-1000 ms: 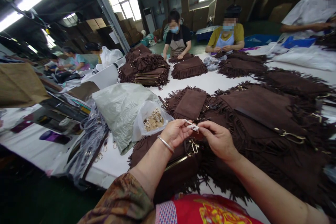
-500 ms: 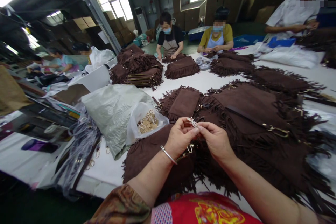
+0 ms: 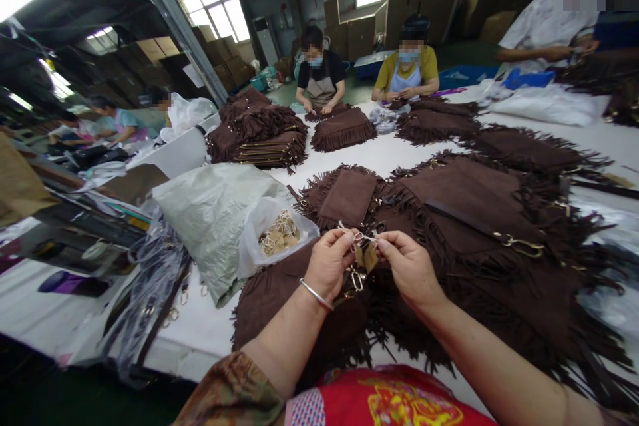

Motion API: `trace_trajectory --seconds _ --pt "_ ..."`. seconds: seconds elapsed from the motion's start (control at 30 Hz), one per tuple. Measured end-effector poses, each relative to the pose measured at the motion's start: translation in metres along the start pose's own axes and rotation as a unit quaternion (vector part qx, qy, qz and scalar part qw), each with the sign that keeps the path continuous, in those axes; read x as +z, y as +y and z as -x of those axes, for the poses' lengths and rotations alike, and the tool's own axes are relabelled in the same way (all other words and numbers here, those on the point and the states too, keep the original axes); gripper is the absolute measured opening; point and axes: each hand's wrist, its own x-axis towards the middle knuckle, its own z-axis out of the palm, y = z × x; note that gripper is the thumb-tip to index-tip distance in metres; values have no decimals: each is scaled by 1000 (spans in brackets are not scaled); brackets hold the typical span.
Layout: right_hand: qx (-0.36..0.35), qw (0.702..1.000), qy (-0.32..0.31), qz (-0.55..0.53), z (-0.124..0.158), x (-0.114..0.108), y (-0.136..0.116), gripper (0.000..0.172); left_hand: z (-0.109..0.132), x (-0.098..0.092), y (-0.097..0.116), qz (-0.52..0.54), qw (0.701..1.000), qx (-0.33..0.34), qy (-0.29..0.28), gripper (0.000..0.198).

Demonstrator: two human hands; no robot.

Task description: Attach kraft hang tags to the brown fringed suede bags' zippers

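White strings [image 3: 368, 237] run between my two hands, with small tan hang tags [image 3: 368, 257] dangling from them. The fingertips of my left hand [image 3: 325, 265] pinch one side of the strings. On the other side, my right hand [image 3: 412, 267] is closed on them between thumb and forefinger. A gold metal clasp [image 3: 356, 280] shows just below the tags. Beneath my left forearm lies a dark brown fringed bag [image 3: 294, 303]. Beyond my hands is a smaller brown pouch [image 3: 348, 197], and a large fringed bag [image 3: 469, 196] spreads out to the right.
A clear plastic bag [image 3: 249, 239] of tan tags sits left of my hands, against a grey-green sack [image 3: 210, 210]. Brown fringed bags [image 3: 262, 123] are piled farther back. Co-workers [image 3: 322, 80] sit across the white table [image 3: 299, 176]. Plastic-wrapped straps [image 3: 142, 299] hang at the left edge.
My hands have drawn slightly apart, and the strings now stretch between them. The tan tags have come into view below. The whole view has shifted a little.
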Motion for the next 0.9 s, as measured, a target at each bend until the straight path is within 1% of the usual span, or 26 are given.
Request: trace_trajectory --seconds 0.1,0.17,0.23,0.3,0.37,0.43,0.47,0.53,0.63,0.7,0.8,0.83,0.9 --pt "-40 998 15 -53 -4 -6 2 19 -4 -13 7 43 999 -16 10 24" --pt "-34 991 13 -126 -5 -12 0 15 -7 -24 11 83 996 -9 24 23" --pt "-7 981 -5 -196 -4 -19 -3 9 -10 -37 15 119 992 13 43 24" --pt "23 972 -29 -233 -1 -26 -5 5 -10 -46 18 107 992 45 57 23" --pt "52 973 -55 -219 4 -31 -4 5 -7 -49 19 29 996 71 53 18" --pt "72 977 -83 -181 7 -33 -1 7 0 -43 21 -83 992 89 23 12" --pt "75 980 -94 -158 9 -33 1 7 5 -38 22 -139 985 100 1 13" --pt "69 984 -101 -127 11 -31 3 8 14 -26 24 -238 962 120 -52 22" --pt "59 982 -97 -149 13 -26 -1 7 24 -7 23 -349 920 136 -119 29" --pt "58 975 -92 -193 14 -22 -7 8 26 1 17 -389 897 153 -147 32" --pt "73 968 -84 -223 17 -18 -13 9 23 7 4 -417 872 192 -169 36" --pt "81 967 -86 -225 18 -17 -14 9 21 8 -1 -427 866 197 -171 32" --pt "100 966 -101 -218 20 -18 -14 9 17 9 -8 -449 856 192 -170 16"
